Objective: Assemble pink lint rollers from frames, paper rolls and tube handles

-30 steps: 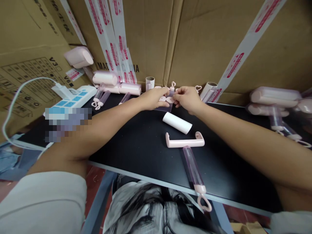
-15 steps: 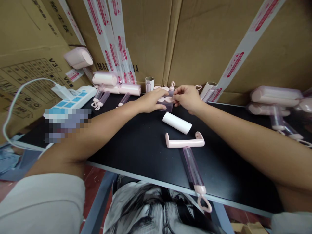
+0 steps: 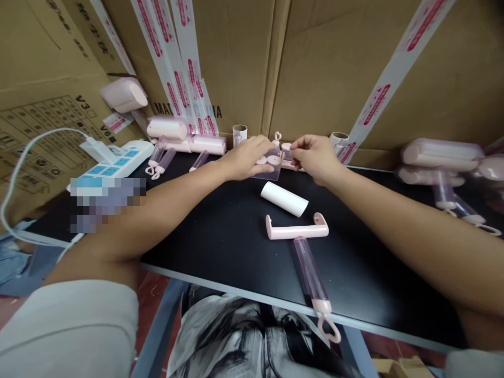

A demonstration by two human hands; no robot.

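My left hand (image 3: 247, 157) curls over a low clear purple case (image 3: 271, 172) at the back of the table, thumb at its front and fingers across its top. Pale pink round pieces (image 3: 274, 159) show in the case. Just to the right, my right hand (image 3: 314, 157) is closed in a pinch beside a pink round-topped piece (image 3: 286, 147); what its fingertips hold is hidden. A white paper roll (image 3: 284, 198) lies in front of the hands. Nearer to me are a pink U-shaped handle (image 3: 298, 231) and a clear purple tube with a heart-shaped loop (image 3: 313, 270).
Pink rollers (image 3: 168, 128) and small clear tubes are heaped at back left, beside a white power strip (image 3: 118, 164). More pink rollers (image 3: 441, 157) lie at right. Upright cardboard cores (image 3: 240, 134) stand at the back against a cardboard wall (image 3: 315, 73). The black table (image 3: 220, 231) has a pale front edge.
My right hand has shifted slightly right, away from the left hand, and a pink round-topped piece now shows by its fingertips. My left hand stays at the case. The view has shifted a little.
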